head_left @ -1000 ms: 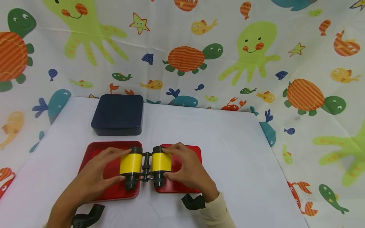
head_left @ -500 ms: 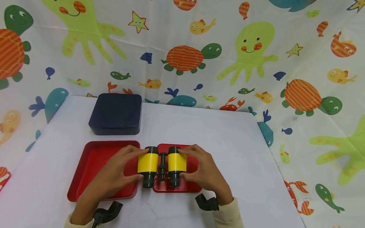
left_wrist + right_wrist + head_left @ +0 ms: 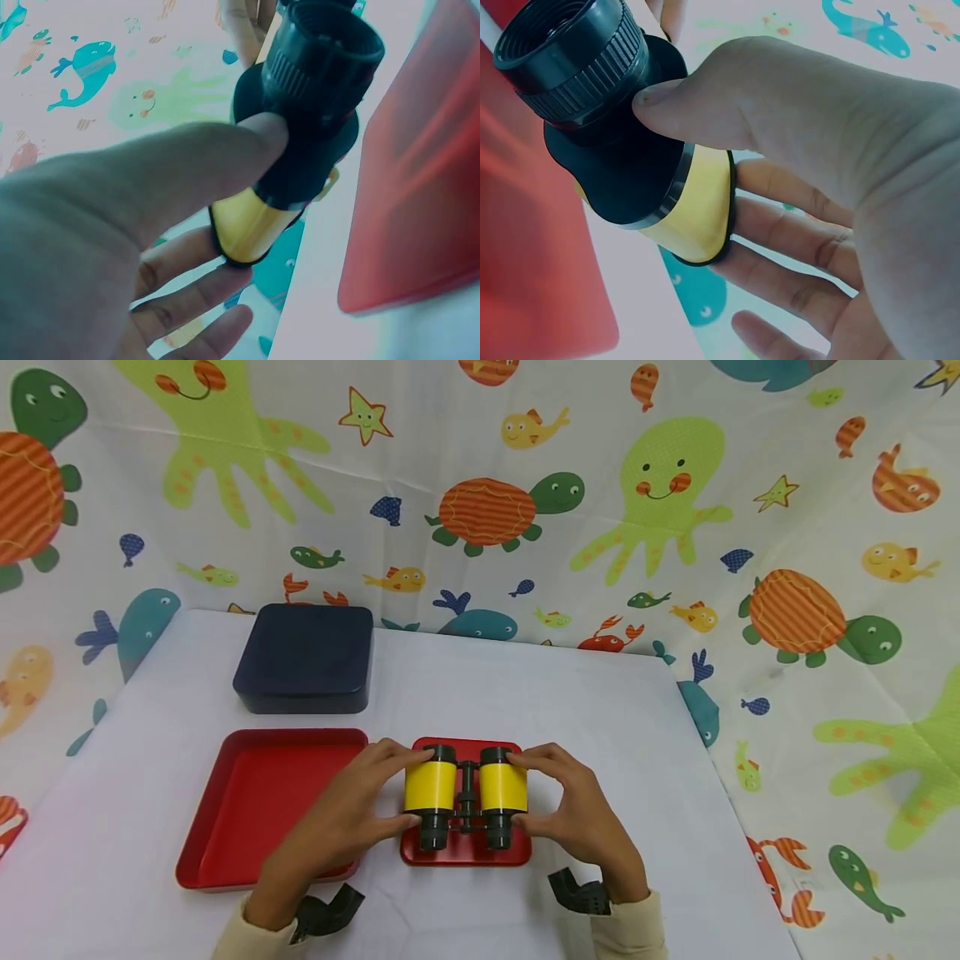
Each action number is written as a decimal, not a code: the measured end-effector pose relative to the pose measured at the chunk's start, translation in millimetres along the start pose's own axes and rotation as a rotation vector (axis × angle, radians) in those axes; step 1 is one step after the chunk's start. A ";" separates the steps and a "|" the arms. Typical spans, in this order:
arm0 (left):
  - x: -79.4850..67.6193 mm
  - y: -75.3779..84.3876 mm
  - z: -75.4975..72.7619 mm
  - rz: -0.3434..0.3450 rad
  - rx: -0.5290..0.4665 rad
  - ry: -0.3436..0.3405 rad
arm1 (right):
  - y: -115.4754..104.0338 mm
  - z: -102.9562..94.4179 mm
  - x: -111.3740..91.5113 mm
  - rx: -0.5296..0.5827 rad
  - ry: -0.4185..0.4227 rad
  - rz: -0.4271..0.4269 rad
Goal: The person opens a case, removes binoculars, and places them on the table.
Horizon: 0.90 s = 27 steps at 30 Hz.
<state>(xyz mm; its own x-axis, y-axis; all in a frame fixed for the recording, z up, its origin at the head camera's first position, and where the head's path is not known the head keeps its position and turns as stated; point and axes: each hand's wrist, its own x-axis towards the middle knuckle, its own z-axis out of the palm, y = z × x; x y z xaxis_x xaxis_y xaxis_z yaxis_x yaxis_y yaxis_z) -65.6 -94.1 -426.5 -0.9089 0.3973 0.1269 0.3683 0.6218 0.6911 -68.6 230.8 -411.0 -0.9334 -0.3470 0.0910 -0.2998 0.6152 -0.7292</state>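
Yellow and black binoculars are held level between both hands, over a small red tray or lid. My left hand pinches the left barrel end to end, thumb at the eyepiece side and fingers at the far end. On the other barrel my right hand grips the same way. Each wrist view shows a thumb pressed on the black housing by the ribbed eyepiece. Whether the binoculars touch the red piece below cannot be told in the head view.
Left of the binoculars lies a larger red tray with a raised rim, partly behind the left forearm. A dark navy box stands behind it. The white table ends at a patterned curtain.
Both hands have carried the binoculars to the right, from the gap between the two red pieces to over the smaller one. The larger tray is now less covered by the left arm.
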 end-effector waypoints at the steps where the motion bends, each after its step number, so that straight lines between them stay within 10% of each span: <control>1: 1.8 0.9 2.2 0.005 0.001 0.004 | 1.4 -1.7 -0.5 -0.003 0.003 -0.003; 27: 42.3 28.9 61.6 0.015 -0.183 -0.024 | 49.6 -38.6 -23.7 -0.057 0.055 0.101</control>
<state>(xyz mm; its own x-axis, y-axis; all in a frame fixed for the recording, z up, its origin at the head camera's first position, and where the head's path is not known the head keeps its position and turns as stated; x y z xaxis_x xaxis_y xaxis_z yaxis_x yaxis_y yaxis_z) -81.4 -17.8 -445.0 -0.8978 0.4228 0.1233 0.3384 0.4832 0.8075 -68.9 296.8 -423.2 -0.9684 -0.2427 0.0570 -0.2127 0.6850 -0.6968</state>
